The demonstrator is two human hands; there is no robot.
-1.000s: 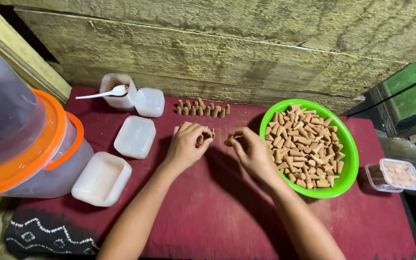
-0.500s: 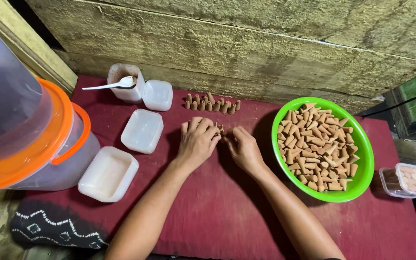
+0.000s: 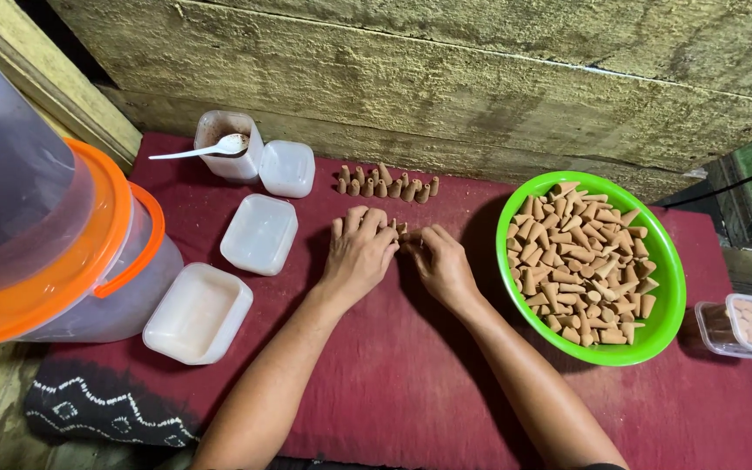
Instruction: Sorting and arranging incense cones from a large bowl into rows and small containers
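Note:
My left hand (image 3: 359,251) and my right hand (image 3: 441,264) rest side by side on the dark red cloth (image 3: 393,383), fingertips pressed together around a few small tan cones (image 3: 399,229) that peek out between them. Most of what the fingers hold is hidden. Behind the hands a short row of upright tan cones (image 3: 386,184) stands on the cloth. To the right, a bright green bowl (image 3: 661,270) is heaped with several loose cones.
Two shallow white lidded tubs (image 3: 258,233) (image 3: 198,313) and a small one (image 3: 286,168) lie left. A cup with a white spoon (image 3: 211,148) stands behind. Large clear buckets with orange rim (image 3: 54,252) crowd the left edge. A small clear box (image 3: 746,324) sits far right. A rough plank wall (image 3: 480,78) closes the back.
Both hands came down from a raised pinch, each holding a cone, and now lie low on the cloth with fingertips together. The view shifted slightly.

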